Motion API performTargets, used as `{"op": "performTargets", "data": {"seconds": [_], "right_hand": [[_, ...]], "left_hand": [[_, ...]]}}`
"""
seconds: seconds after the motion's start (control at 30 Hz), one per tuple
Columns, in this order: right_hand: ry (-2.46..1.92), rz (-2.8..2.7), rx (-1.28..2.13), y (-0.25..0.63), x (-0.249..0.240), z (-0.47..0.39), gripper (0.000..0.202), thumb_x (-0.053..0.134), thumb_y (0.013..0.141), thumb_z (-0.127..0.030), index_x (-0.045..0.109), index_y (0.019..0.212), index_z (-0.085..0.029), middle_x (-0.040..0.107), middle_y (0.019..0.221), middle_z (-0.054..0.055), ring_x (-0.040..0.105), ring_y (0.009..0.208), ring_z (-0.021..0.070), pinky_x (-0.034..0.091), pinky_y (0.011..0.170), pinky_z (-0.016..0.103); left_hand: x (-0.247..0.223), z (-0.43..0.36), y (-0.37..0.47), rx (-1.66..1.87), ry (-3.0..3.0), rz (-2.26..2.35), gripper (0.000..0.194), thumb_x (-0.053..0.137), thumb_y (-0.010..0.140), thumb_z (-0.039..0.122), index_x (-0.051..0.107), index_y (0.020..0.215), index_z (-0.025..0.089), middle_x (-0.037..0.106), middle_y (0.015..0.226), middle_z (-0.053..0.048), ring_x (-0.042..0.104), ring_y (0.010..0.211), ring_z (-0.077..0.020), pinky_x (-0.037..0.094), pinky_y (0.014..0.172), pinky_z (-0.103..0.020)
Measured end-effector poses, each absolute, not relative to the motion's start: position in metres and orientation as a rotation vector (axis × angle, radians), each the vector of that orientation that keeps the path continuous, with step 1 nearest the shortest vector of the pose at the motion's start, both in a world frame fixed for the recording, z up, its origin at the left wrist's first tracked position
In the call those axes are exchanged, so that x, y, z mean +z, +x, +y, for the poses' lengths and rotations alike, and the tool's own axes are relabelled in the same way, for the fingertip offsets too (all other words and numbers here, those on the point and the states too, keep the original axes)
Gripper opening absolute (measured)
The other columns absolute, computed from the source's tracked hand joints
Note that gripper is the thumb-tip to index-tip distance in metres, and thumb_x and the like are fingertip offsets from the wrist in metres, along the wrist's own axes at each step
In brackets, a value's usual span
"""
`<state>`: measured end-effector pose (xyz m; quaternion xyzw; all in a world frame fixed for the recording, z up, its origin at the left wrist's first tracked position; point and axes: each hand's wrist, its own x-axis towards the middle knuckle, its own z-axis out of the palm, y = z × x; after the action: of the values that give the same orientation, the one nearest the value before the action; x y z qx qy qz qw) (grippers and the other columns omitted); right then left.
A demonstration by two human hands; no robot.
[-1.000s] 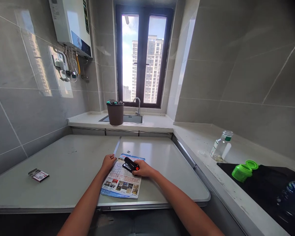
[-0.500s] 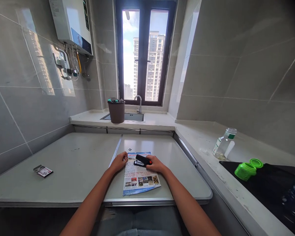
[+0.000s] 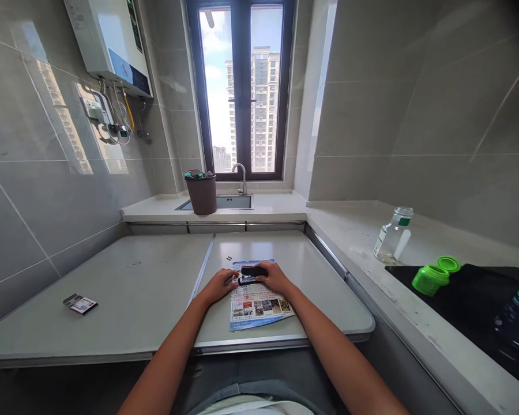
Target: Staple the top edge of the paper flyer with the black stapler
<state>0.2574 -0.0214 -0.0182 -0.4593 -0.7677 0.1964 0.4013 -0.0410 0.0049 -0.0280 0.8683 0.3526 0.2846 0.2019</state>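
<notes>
A black stapler [image 3: 253, 271] lies across the upper part of a printed leaflet [image 3: 259, 316] with blue borders and small photos. My right hand [image 3: 277, 278] is closed around the stapler's right end. The stapler's arms stand apart, its front pointing left. My left hand [image 3: 218, 286] is at the leaflet's upper left edge, fingers bent and closed on the paper close to the stapler's front; the fingertips are partly hidden. Behind the leaflet, a few tiny staple pieces [image 3: 229, 258] lie on the tabletop.
A small opened box [image 3: 83, 304] lies on the left of the white folding table [image 3: 155, 323]. A brown bin [image 3: 201, 196] stands by the sink [image 3: 236, 203]. On the right counter are a glass bottle [image 3: 391, 237] and an open green jar [image 3: 431, 280].
The view has shifted slightly. My left hand has slid along the leaflet's edge toward the stapler's front. The stapler has turned to lie more level, with my right hand still on it.
</notes>
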Motion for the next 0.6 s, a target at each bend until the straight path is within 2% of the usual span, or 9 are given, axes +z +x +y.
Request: {"op": "performTargets", "data": {"seconds": [0.07, 0.13, 0.2, 0.27, 0.37, 0.47, 0.6], "right_hand": [[-1.156, -1.909, 0.503, 0.255, -0.018, -0.021, 0.039, 0.086, 0.079, -0.024, 0.082, 0.117, -0.026, 0.083, 0.111, 0.003, 0.075, 0.101, 0.0243, 0.054, 0.093, 0.035], [-1.164, -1.847, 0.484, 0.256, -0.016, -0.020, 0.032, 0.083, 0.084, -0.033, 0.081, 0.116, -0.025, 0.083, 0.109, 0.004, 0.074, 0.097, 0.0230, 0.054, 0.089, 0.033], [-1.188, -1.763, 0.443, 0.260, -0.014, -0.018, 0.024, 0.072, 0.095, -0.044, 0.083, 0.098, -0.022, 0.081, 0.100, 0.006, 0.072, 0.092, 0.0225, 0.052, 0.088, 0.033], [-1.226, -1.686, 0.411, 0.266, -0.011, -0.016, 0.042, 0.060, 0.102, -0.047, 0.079, 0.075, -0.021, 0.078, 0.085, 0.007, 0.070, 0.081, 0.0216, 0.050, 0.085, 0.034], [-1.276, -1.622, 0.411, 0.272, -0.010, -0.014, 0.049, 0.057, 0.099, -0.041, 0.074, 0.059, -0.021, 0.072, 0.067, 0.005, 0.066, 0.067, 0.0195, 0.048, 0.079, 0.033], [-1.292, -1.605, 0.426, 0.274, -0.010, -0.014, 0.044, 0.057, 0.094, -0.037, 0.076, 0.059, -0.021, 0.071, 0.063, 0.004, 0.066, 0.065, 0.0188, 0.047, 0.075, 0.031], [-1.300, -1.617, 0.415, 0.272, -0.010, -0.015, 0.044, 0.054, 0.093, -0.039, 0.077, 0.060, -0.020, 0.070, 0.061, 0.004, 0.064, 0.064, 0.0184, 0.047, 0.073, 0.030]], "left_hand": [[-0.027, 0.005, -0.040, 0.793, 2.442, 0.970, 0.025, 0.075, 0.095, 0.028, 0.080, 0.119, 0.024, 0.077, 0.128, -0.009, 0.065, 0.122, -0.0304, 0.049, 0.109, -0.042], [-0.026, 0.005, -0.040, 0.796, 2.455, 0.968, 0.019, 0.073, 0.095, 0.028, 0.081, 0.112, 0.023, 0.077, 0.124, -0.009, 0.065, 0.119, -0.0303, 0.049, 0.107, -0.042], [-0.025, 0.004, -0.039, 0.804, 2.458, 0.979, 0.021, 0.071, 0.096, 0.027, 0.081, 0.114, 0.023, 0.077, 0.120, -0.010, 0.066, 0.116, -0.0299, 0.050, 0.105, -0.043], [-0.025, 0.003, -0.039, 0.806, 2.458, 0.988, 0.028, 0.069, 0.097, 0.027, 0.080, 0.122, 0.023, 0.077, 0.118, -0.010, 0.066, 0.114, -0.0294, 0.050, 0.104, -0.042], [-0.026, 0.002, -0.037, 0.805, 2.477, 0.990, 0.030, 0.070, 0.098, 0.030, 0.081, 0.126, 0.025, 0.076, 0.120, -0.011, 0.067, 0.114, -0.0295, 0.050, 0.105, -0.042], [-0.025, 0.001, -0.036, 0.795, 2.503, 1.003, 0.025, 0.071, 0.098, 0.033, 0.083, 0.117, 0.025, 0.074, 0.119, -0.012, 0.066, 0.113, -0.0303, 0.049, 0.104, -0.043], [-0.022, -0.001, -0.035, 0.786, 2.494, 1.028, 0.026, 0.074, 0.095, 0.037, 0.083, 0.116, 0.024, 0.074, 0.118, -0.012, 0.064, 0.111, -0.0312, 0.049, 0.101, -0.044]]}}
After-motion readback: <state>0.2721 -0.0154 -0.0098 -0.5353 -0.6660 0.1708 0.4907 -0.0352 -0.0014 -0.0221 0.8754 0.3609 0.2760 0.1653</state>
